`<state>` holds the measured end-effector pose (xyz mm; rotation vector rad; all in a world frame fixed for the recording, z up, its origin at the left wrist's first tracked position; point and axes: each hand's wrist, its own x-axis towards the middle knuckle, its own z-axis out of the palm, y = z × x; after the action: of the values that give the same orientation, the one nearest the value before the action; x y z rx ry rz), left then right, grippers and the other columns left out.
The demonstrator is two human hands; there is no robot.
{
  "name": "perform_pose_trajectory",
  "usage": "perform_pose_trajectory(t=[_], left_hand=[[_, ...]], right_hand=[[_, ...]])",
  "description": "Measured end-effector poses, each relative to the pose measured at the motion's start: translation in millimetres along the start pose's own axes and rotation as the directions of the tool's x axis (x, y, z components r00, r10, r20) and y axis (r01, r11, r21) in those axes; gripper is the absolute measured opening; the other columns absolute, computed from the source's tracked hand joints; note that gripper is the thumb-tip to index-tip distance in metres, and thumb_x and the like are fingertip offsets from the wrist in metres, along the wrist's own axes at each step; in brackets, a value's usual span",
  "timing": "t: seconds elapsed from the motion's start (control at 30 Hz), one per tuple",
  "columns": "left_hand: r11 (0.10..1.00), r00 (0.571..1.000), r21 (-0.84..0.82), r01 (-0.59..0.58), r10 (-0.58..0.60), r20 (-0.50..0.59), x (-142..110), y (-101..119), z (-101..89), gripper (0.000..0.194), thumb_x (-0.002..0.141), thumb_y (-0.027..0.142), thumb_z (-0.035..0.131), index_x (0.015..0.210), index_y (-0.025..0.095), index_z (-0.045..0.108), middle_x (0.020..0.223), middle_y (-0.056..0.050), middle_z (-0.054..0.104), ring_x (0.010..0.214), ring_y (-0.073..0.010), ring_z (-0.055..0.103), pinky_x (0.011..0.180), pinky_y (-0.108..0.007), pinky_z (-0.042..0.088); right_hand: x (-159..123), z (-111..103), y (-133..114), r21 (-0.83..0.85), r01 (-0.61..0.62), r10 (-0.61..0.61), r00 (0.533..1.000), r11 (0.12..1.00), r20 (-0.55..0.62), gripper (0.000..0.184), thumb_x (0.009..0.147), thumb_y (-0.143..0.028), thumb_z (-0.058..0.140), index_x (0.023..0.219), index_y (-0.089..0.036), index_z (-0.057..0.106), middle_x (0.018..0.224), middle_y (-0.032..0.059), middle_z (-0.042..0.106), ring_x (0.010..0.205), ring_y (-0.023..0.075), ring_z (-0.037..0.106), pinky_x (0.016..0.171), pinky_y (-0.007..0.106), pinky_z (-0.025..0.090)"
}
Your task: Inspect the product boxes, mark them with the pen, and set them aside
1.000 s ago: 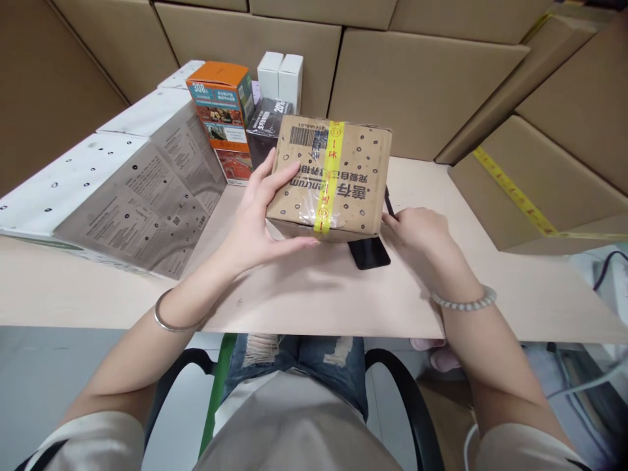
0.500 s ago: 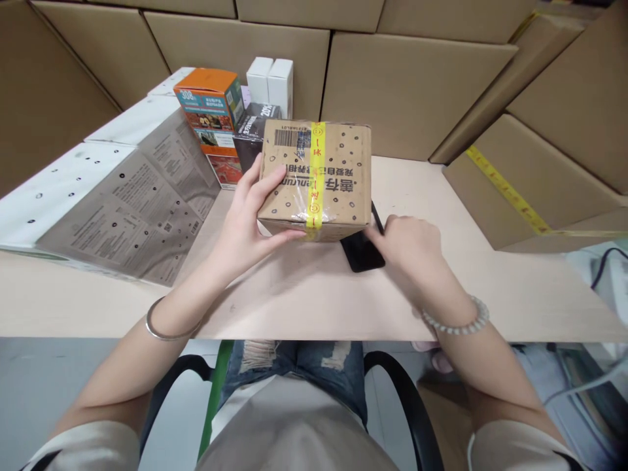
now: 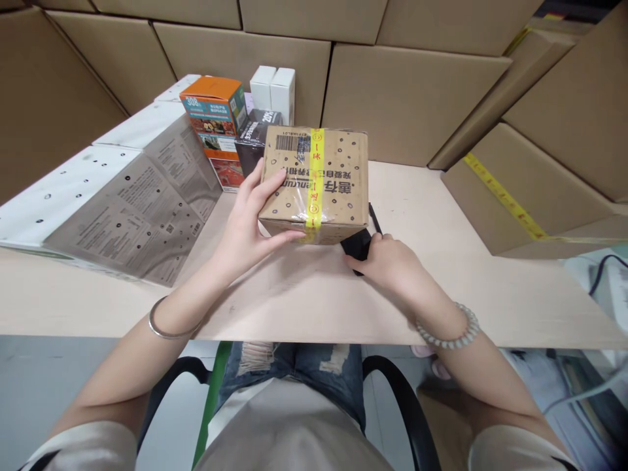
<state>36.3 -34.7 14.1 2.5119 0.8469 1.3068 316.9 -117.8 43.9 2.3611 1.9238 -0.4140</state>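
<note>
My left hand [image 3: 245, 226] grips a small brown cardboard box [image 3: 338, 167] by its left side, thumb along the near lower edge and fingers on the printed top. A strip of yellow tape crosses the box, which is held tilted above the table. Just right of it, my right hand [image 3: 395, 265] is closed around the near right part of a flat black phone [image 3: 354, 244], thumb at its near edge. The box and my hand hide much of the phone. A thin dark stick-like part [image 3: 375, 218] shows beyond my fingers; I cannot tell if it belongs to the phone.
Large white printed boxes [image 3: 122, 216] stand at the left of the pale table [image 3: 304, 294]. Behind the held box are an orange box [image 3: 213, 88], a black box [image 3: 252, 140] and two white boxes [image 3: 282, 91]. Large cartons [image 3: 412, 98] wall the back; a taped carton [image 3: 520, 196] stands right.
My right hand has moved left and slightly nearer, its thumb now reaching over the phone. My left hand still holds the box in about the same place. The view has shifted slightly.
</note>
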Motion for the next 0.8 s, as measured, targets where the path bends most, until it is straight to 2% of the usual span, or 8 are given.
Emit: perform_pose_trajectory(t=[0.17,0.27,0.33,0.47,0.6,0.7,0.8], left_hand=[[1.000,1.000,0.027,-0.002,0.002,-0.015,0,0,0.6,0.104,0.082,0.076,0.082,0.169,0.042,0.036,0.181,-0.012,0.037,0.171,-0.0419,0.035,0.140,-0.066,0.035],[0.999,0.999,0.049,-0.007,0.009,-0.031,1,0,1.4,0.104,0.082,0.078,0.081,0.169,0.041,0.038,0.179,-0.012,0.040,0.170,-0.0414,0.037,0.140,-0.065,0.034],[0.998,0.999,0.056,-0.007,0.008,-0.034,1,-1,1.6,0.104,0.082,0.079,0.081,0.169,0.041,0.038,0.179,-0.013,0.040,0.170,-0.0414,0.038,0.140,-0.065,0.035],[0.997,0.999,0.073,-0.023,0.025,-0.028,0,-1,1.6,0.105,0.082,0.077,0.082,0.169,0.040,0.036,0.179,-0.015,0.039,0.169,-0.0416,0.038,0.139,-0.065,0.035],[0.998,0.998,0.060,-0.031,0.034,-0.045,-1,-1,1.8,0.105,0.082,0.075,0.084,0.169,0.040,0.037,0.177,-0.015,0.041,0.169,-0.0421,0.038,0.139,-0.066,0.035],[0.998,0.999,0.052,-0.017,0.019,-0.038,-1,1,1.9,0.104,0.083,0.073,0.085,0.169,0.040,0.037,0.178,-0.015,0.040,0.169,-0.0423,0.038,0.138,-0.066,0.038],[0.998,0.999,0.057,-0.016,0.018,-0.043,-1,3,1.7,0.102,0.083,0.072,0.085,0.168,0.039,0.038,0.178,-0.017,0.040,0.169,-0.0418,0.040,0.136,-0.066,0.040]], right_hand=[[7,-9,19,0.102,-0.022,0.028,0.998,0.995,-0.061,0.071,0.082,-0.056,0.073,0.131,-0.005,0.063,0.127,0.0316,0.075,0.104,0.0417,0.078,0.075,0.043,0.057],[15,-14,31,0.145,0.011,-0.008,1.000,0.989,-0.021,0.078,0.075,-0.059,0.076,0.132,-0.008,0.062,0.125,0.0289,0.077,0.099,0.0400,0.079,0.070,0.041,0.056],[17,-16,36,0.104,0.048,-0.046,0.999,0.993,-0.028,0.082,0.074,-0.061,0.077,0.135,-0.009,0.061,0.123,0.0267,0.080,0.101,0.0423,0.079,0.073,0.043,0.056],[12,-20,36,0.026,0.101,-0.094,0.978,0.995,-0.185,0.087,0.077,-0.061,0.074,0.150,-0.016,0.057,0.135,0.0212,0.079,0.114,0.0458,0.078,0.086,0.047,0.056],[6,-28,38,0.086,0.049,-0.020,0.951,0.995,-0.309,0.089,0.080,-0.059,0.073,0.156,-0.018,0.054,0.137,0.0213,0.079,0.118,0.0461,0.076,0.090,0.049,0.056],[-1,-45,41,0.123,0.047,0.003,0.927,0.991,-0.375,0.088,0.078,-0.060,0.078,0.153,-0.020,0.057,0.132,0.0200,0.080,0.118,0.0467,0.076,0.090,0.049,0.056],[-16,-70,41,0.162,0.019,0.053,0.902,0.987,-0.429,0.084,0.078,-0.061,0.080,0.150,-0.023,0.057,0.127,0.0183,0.081,0.114,0.0475,0.076,0.087,0.049,0.056]])
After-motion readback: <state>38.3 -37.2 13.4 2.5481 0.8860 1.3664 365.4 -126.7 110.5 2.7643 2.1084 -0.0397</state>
